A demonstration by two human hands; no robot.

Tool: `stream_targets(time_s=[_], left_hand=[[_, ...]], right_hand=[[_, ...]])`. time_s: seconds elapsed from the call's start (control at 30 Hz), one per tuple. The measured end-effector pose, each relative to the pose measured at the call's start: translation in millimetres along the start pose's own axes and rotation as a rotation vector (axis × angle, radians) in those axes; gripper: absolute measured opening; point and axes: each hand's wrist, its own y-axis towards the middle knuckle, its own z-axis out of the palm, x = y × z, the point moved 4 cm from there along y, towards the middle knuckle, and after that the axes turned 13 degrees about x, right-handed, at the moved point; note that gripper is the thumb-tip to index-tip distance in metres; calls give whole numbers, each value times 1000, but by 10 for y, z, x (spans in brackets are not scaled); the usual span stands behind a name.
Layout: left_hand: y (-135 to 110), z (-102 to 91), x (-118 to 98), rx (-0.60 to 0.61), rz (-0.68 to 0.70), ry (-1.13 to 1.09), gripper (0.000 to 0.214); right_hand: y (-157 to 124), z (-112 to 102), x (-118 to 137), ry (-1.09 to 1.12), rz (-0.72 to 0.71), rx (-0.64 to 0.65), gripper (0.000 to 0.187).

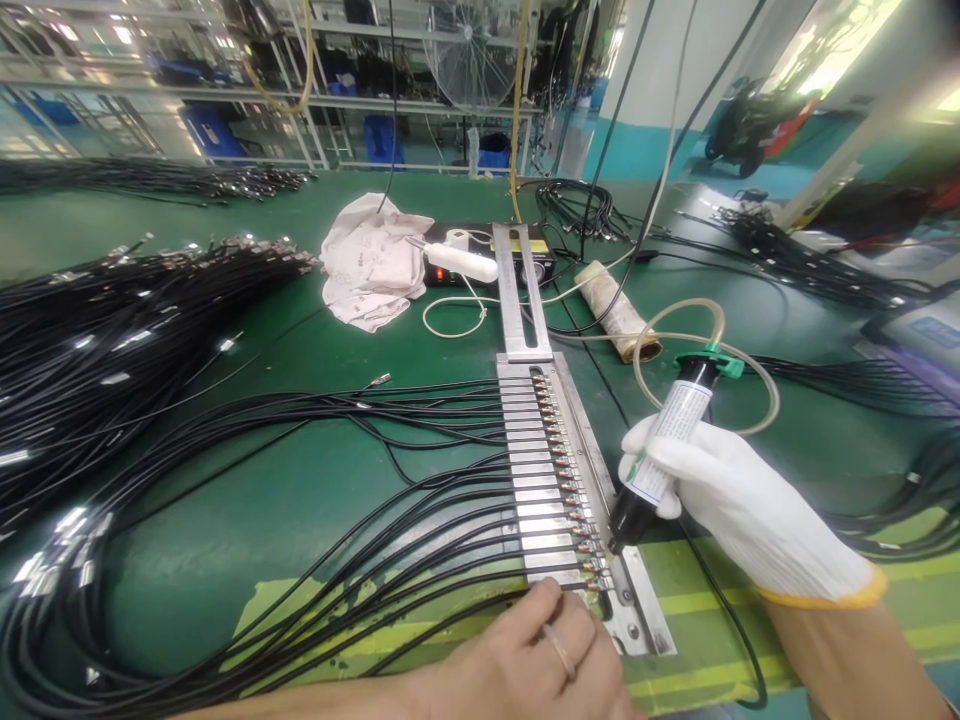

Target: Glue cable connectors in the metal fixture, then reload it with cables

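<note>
My right hand (739,500), in a white knit glove, is wrapped round a dispensing syringe (666,440) with a black barrel, a white label and a green cap. Its tip slants down to the left, close to the small metal connectors (581,530) lined up on a slotted metal fixture (536,490). Several black cables (420,510) lie side by side in the slots, their connector ends toward the syringe. At the fixture's near end is my left hand (551,650), bare with a ring, its bent fingers closed on a black cable. The fingertips are partly hidden.
A clear hose (772,385) loops from the syringe cap. Behind the fixture are a black controller box (442,275), a white handled tool (465,262), a crumpled cloth (371,260) and a stained roll (616,310). A large cable bundle (135,330) lies at left on the green table (247,365).
</note>
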Motion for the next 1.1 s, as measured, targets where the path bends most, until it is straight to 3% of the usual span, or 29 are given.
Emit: stream_targets(time_s=[0.37, 1.1], left_hand=[[-1, -6, 7, 12, 8, 3, 48], [9, -17, 19, 37, 19, -9, 47]], right_hand=[[-21, -10, -28, 19, -4, 36, 47], [-14, 5, -11, 0, -12, 36, 48]])
